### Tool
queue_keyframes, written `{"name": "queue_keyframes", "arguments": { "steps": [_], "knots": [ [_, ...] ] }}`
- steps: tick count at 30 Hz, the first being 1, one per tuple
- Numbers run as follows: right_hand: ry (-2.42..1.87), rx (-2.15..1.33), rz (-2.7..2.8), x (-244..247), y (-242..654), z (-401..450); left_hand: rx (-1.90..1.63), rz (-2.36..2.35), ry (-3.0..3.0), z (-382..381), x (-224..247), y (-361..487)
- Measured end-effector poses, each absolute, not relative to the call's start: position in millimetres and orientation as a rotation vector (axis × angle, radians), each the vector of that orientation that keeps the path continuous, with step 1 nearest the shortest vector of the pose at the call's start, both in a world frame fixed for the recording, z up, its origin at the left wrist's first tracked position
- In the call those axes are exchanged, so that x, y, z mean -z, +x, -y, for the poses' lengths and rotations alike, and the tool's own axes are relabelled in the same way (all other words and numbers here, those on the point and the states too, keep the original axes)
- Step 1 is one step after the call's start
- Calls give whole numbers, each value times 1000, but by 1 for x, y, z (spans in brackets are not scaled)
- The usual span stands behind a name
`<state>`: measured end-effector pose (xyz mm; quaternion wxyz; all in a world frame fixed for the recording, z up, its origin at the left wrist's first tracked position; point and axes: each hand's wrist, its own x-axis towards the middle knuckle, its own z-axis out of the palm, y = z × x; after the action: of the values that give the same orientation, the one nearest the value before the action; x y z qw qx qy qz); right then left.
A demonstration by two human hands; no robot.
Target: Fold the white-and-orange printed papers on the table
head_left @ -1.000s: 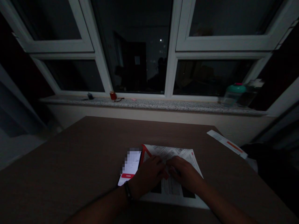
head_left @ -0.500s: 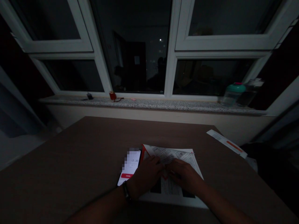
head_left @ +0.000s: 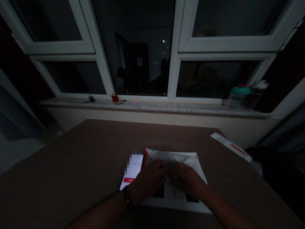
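A printed paper sheet [head_left: 175,193], with dark picture blocks and red edging, lies on the table in front of me. Its far edge is folded over toward me, and a small red-edged point shows between my hands. My left hand [head_left: 152,176] is closed at the fold, its fingertips pinching the paper. From the other side my right hand [head_left: 186,178] also pinches the sheet, fingers bent and close to the left ones. The exact fingertip contact is dim and partly hidden. Beside my left wrist lies a lit phone [head_left: 134,168], partly covered by that hand.
The brown table [head_left: 71,165] reaches toward a speckled windowsill [head_left: 147,106]. On the sill stand a small red jar [head_left: 114,98], a dark little object [head_left: 91,98] and a teal-lidded bottle [head_left: 238,95]. A white strip with an orange bar [head_left: 231,147] lies at the table's right edge.
Both hands stay at the fold with only slight finger movement. The small red-edged point between them shows a little more of its pale surface.
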<state>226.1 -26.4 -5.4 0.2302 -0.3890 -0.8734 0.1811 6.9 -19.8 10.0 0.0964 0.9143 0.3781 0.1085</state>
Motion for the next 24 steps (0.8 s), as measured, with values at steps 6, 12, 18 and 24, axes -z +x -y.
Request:
{"name": "queue_keyframes", "arguments": {
  "steps": [6,12,18,24],
  "knots": [
    [-1029,-511,2406,6,227,26,-338,-1093,2717,20,-12,7],
    [-1015,-522,2415,8,227,25,-346,-1089,2752,20,-7,8],
    [-1041,-497,2412,7,227,26,-347,-1074,2762,19,-7,8],
    [-1028,-495,2409,9,227,25,-359,-1085,2758,19,-7,8]
  ]
}}
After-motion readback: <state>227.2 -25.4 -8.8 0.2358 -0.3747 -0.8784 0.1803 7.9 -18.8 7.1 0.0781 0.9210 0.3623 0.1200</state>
